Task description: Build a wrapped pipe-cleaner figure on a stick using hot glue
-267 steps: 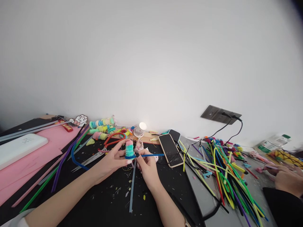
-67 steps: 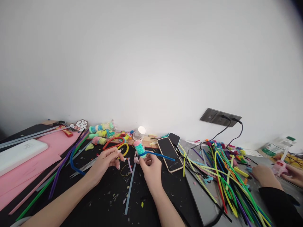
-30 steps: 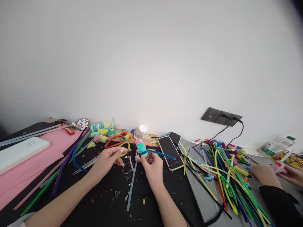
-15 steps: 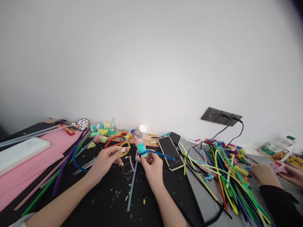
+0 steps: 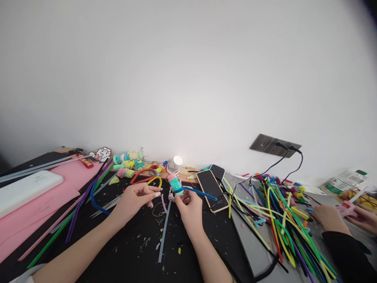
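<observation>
My right hand (image 5: 190, 204) is closed around a coiled pipe cleaner roll (image 5: 175, 184) in pink and mint green. A blue pipe cleaner (image 5: 203, 193) wraps its lower part, its straight end sticking out to the right over the hand. My left hand (image 5: 138, 198) is just left of the roll, apart from it, thumb and fingertips pinched together. Whatever lies between those fingertips is too small to make out. Behind the left fingers curves a yellow pipe cleaner (image 5: 157, 180), next to a red one (image 5: 144, 171). Scissors (image 5: 107, 206) lie partly hidden behind the left wrist.
Finished coiled rolls (image 5: 126, 158) and a paper cup (image 5: 175, 165) stand along the wall. Two phones lie right of centre, the nearer one (image 5: 212, 190) close to my right hand. Loose pipe cleaners (image 5: 282, 220) pile up at right. Another person's hands (image 5: 331, 218) work there.
My left fingertips have shifted slightly and closed together, and the thumb has turned a little. The right hand and the coiled roll stay almost where they were.
</observation>
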A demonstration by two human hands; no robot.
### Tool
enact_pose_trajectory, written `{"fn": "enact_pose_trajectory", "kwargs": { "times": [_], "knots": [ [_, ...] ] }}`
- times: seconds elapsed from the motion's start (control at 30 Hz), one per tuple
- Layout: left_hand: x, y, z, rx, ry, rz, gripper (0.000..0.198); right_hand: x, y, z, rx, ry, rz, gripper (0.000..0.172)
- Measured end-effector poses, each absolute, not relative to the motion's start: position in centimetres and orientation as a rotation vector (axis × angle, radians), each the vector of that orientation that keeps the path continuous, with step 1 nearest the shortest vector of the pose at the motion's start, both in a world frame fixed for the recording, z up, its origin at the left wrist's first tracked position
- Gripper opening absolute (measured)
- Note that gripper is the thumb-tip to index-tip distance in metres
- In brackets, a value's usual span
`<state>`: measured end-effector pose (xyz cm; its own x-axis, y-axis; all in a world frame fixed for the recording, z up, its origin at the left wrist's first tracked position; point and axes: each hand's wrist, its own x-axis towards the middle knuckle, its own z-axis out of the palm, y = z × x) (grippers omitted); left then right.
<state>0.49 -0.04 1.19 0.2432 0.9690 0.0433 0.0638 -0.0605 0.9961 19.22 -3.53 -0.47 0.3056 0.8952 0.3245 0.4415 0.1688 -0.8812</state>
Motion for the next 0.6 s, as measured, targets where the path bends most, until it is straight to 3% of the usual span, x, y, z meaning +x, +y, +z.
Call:
{"fn": "enact_pose_trajectory", "kwargs": {
  "times": [0.27, 0.47, 0.6],
  "knots": [
    [0.62, 0.0, 0.81, 1.353, 1.031, 0.969, 0.023, 19.2, -3.6, -0.43, -1.455, -1.317, 0.527, 0.014],
    [0.9, 0.27, 0.45, 1.221, 1.01, 0.926, 0.051, 19.2, -3.6, -0.38, -1.446, -1.323, 0.531, 0.011],
    [0.77, 0.18, 0.59, 1.282, 1.069, 0.902, 0.039, 19.15, -3.58, -0.33, -1.461, -1.318, 0.523, 0.013]
  ]
}}
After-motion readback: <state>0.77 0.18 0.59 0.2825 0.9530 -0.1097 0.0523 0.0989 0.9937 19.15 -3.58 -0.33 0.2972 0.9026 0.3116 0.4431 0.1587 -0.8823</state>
